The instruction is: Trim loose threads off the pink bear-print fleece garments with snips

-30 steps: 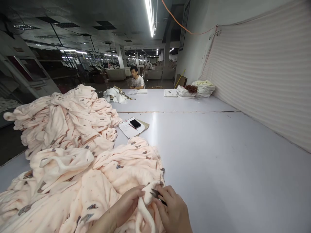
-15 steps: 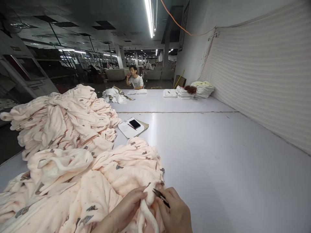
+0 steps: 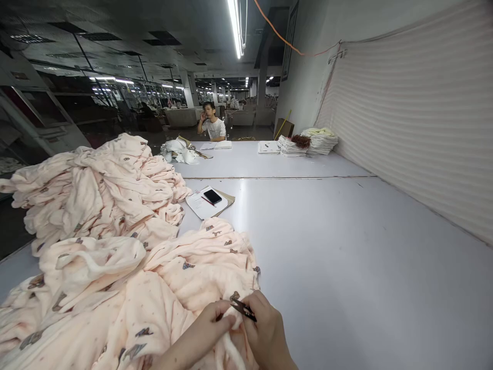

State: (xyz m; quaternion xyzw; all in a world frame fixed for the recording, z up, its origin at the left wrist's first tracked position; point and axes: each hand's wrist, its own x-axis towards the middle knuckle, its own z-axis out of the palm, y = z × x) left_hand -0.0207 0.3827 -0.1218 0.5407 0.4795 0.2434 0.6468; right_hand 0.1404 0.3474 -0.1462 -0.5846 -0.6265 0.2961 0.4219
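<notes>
1. The right grip (image 3: 266, 325) grasps dark snips (image 3: 245, 310), pointing left.
2. The left grip (image 3: 214, 325) pinches pale pink fabric (image 3: 165, 295) just beside them.
3. That fabric lies heaped on the counter (image 3: 346, 267), near another pink pile (image 3: 92, 190).
4. Beyond it, a phone (image 3: 212, 196) rests on papers (image 3: 198, 206).

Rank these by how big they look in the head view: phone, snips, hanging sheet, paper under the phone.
1. Hanging sheet
2. Paper
3. Phone and snips: too alike to rank; snips nearer, partly hidden.
</notes>
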